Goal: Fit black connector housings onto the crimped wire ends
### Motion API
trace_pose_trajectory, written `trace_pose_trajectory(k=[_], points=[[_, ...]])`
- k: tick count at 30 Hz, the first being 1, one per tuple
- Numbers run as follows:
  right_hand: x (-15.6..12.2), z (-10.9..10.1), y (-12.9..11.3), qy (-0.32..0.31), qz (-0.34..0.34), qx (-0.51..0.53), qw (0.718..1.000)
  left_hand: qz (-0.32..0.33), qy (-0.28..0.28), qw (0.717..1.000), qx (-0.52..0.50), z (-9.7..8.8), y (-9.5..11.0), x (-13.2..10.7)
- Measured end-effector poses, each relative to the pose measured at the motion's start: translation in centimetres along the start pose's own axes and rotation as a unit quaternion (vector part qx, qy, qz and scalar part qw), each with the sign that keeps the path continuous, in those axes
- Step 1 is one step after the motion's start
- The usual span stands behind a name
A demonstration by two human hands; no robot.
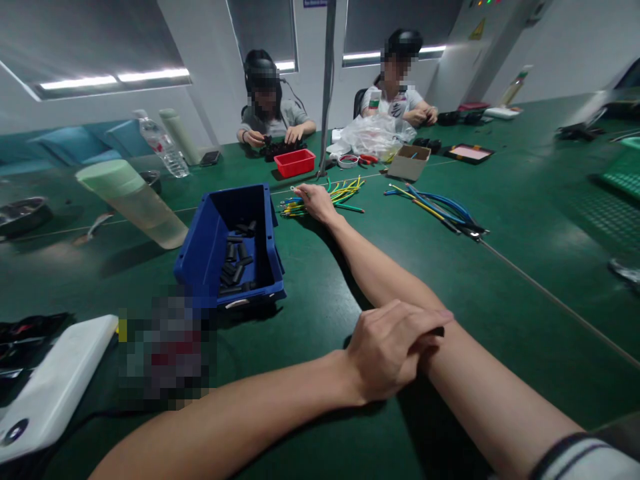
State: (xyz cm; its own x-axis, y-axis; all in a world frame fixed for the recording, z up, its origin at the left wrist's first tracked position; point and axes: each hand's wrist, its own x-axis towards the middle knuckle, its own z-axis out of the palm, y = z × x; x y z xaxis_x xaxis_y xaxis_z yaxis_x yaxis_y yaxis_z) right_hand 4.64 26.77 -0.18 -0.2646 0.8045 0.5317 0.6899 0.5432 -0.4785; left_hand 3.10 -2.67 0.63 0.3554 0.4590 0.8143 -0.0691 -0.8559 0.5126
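Our nearly closed left hand (383, 347) pinches a small black piece (439, 331), likely so it won't drop, while our right hand (316, 202), its grip hard to tell, covers part of thin yellow-and-green wires (346, 193) under it.

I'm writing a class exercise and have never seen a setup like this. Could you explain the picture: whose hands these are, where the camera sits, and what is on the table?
There is no machine here: these are a person's bare hands, seen by a camera worn on that person's head, looking forward and down.

The left hand pinches a small black piece. The right hand is at a bundle of yellow and green wires; whether it grips one is unclear.

On the green table stands a blue bin of short black tubes. Farther right lie blue and yellow wires. Two co-workers sit across the table, near a red tray.
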Motion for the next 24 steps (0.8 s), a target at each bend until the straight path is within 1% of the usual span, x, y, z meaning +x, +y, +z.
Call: trace_pose_trajectory(k=[2,5,8,11,15,19,21,24], points=[[0.4,-0.3,0.2,0.050,-0.024,0.014,0.998,0.002,0.004,1.000,-0.009,0.1,0.0,-0.1],[1.2,-1.4,0.1,0.098,-0.041,0.045,0.993,-0.011,0.016,1.000,-0.008,0.2,0.0,-0.4],[2.3,-3.1,-0.4,0.149,-0.039,0.085,0.985,-0.032,0.025,0.999,0.001,0.3,0.2,-0.6],[3.2,-4.8,-0.9,0.192,-0.020,0.105,0.976,-0.032,0.022,0.999,0.001,0.4,0.3,-0.6],[3.9,-6.6,-1.0,0.237,0.014,0.081,0.968,-0.009,0.021,1.000,-0.004,0.5,0.1,-0.7],[4.7,-8.1,-1.2,0.271,0.000,0.054,0.961,-0.026,0.017,1.000,0.000,0.5,0.1,-0.9],[4.7,-8.9,-2.0,0.298,-0.007,0.040,0.954,-0.034,0.016,0.999,-0.001,0.4,0.2,-0.9],[4.1,-10.4,-3.8,0.347,0.016,-0.012,0.938,-0.042,0.018,0.999,0.000,0.3,0.4,-0.8]])
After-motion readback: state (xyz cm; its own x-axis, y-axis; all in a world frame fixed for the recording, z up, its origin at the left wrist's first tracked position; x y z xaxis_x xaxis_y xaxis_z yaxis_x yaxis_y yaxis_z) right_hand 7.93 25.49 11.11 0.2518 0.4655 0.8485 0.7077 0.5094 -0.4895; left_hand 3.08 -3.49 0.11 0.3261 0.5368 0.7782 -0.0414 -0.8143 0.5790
